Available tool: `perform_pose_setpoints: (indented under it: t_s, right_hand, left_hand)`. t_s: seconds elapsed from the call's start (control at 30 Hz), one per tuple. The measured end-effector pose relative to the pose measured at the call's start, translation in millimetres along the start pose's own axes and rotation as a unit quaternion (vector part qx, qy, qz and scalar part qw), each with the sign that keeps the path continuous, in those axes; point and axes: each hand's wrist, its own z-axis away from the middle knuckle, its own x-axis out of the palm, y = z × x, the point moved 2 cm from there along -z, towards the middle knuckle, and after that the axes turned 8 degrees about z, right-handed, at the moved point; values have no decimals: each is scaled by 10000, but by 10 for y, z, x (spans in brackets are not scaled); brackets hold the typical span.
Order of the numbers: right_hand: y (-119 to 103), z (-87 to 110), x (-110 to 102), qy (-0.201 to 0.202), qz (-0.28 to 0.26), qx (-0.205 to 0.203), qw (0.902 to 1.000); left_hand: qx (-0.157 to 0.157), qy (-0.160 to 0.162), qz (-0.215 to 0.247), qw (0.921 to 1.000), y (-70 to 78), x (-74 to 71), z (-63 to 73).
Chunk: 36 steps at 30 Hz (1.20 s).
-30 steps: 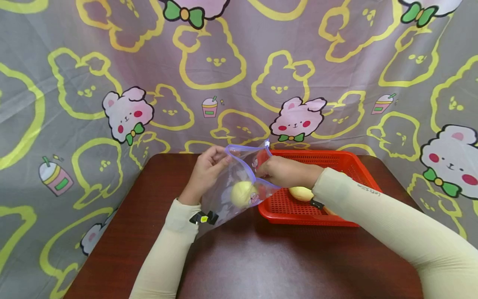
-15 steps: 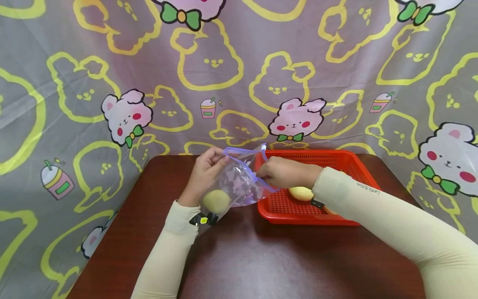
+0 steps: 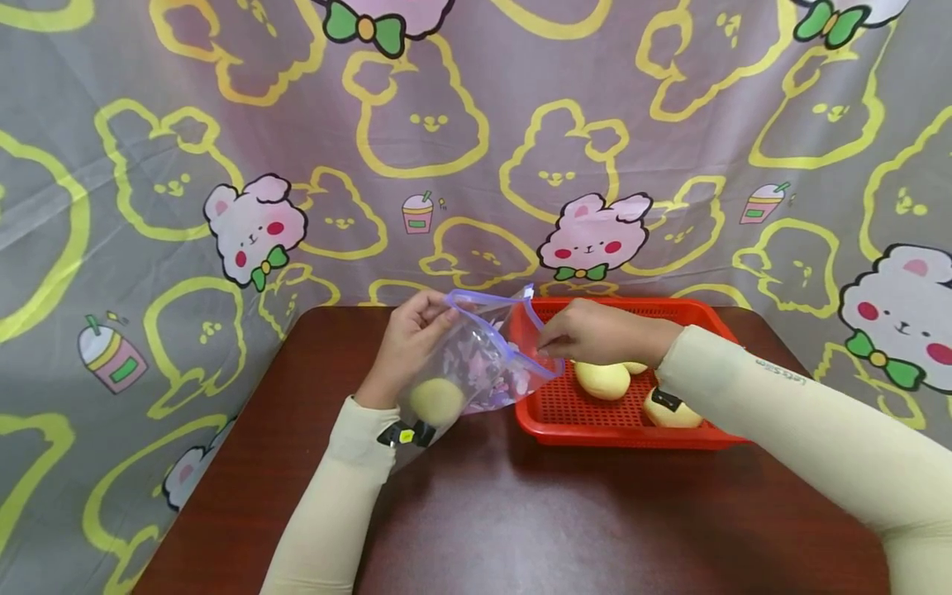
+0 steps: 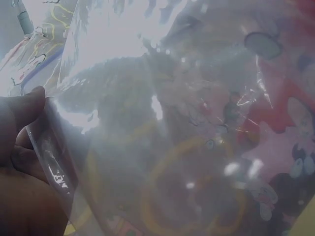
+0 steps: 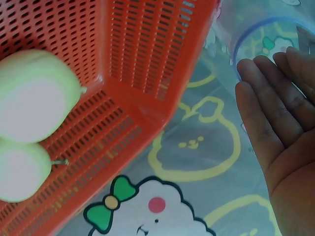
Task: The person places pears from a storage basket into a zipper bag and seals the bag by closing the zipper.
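Observation:
My left hand (image 3: pixel 412 339) pinches the rim of a clear zip bag (image 3: pixel 479 359) with a purple edge and pink cartoon prints. Its mouth gapes toward the right. One pale yellow round fruit (image 3: pixel 436 402) lies low inside the bag, near the left wrist. In the left wrist view, thumb and fingers (image 4: pixel 30 105) grip the film. Beside the bag's mouth is my right hand (image 3: pixel 595 332), holding nothing; the right wrist view shows its fingers (image 5: pixel 256 105) loosely extended near the purple rim. Whether they touch it I cannot tell.
Right of the bag stands a red plastic basket (image 3: pixel 617 438) with perforated walls. Several pale yellow fruits with stems lie in it, including a large fruit (image 5: pixel 34 96). Both stand on a dark brown table (image 3: pixel 521 521). A cartoon-print curtain (image 3: pixel 446 99) hangs behind and at the sides.
The fruit in the bag has slid down and left, away from the mouth. My right hand has drawn back out of the bag to the right. The left hand keeps its hold.

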Motion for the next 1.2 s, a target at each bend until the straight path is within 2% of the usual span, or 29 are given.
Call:
perform_pose_setpoints:
  t_s: [0.3, 0.43, 0.73, 1.0, 1.13, 1.2]
  right_hand:
    - [171, 136, -47, -23, 107, 671, 9977]
    - [270, 156, 47, -149, -23, 901, 9958]
    - [481, 187, 231, -369, -167, 1145, 9926]
    - [683, 244, 279, -507, -499, 1858, 9800]
    - [756, 251, 370, -586, -403, 1840, 9803]
    - [796, 245, 444, -788, -276, 1792, 9803]
  left_hand:
    - [13, 28, -108, 9999, 1, -14, 13]
    - [-27, 43, -104, 9999, 7, -26, 19]
    - [-36, 37, -27, 10000, 49, -15, 17]
    - [-85, 133, 51, 9999, 48, -12, 3]
    - [-102, 159, -39, 9998, 45, -6, 5]
    - [-92, 178, -117, 9997, 50, 0, 12]
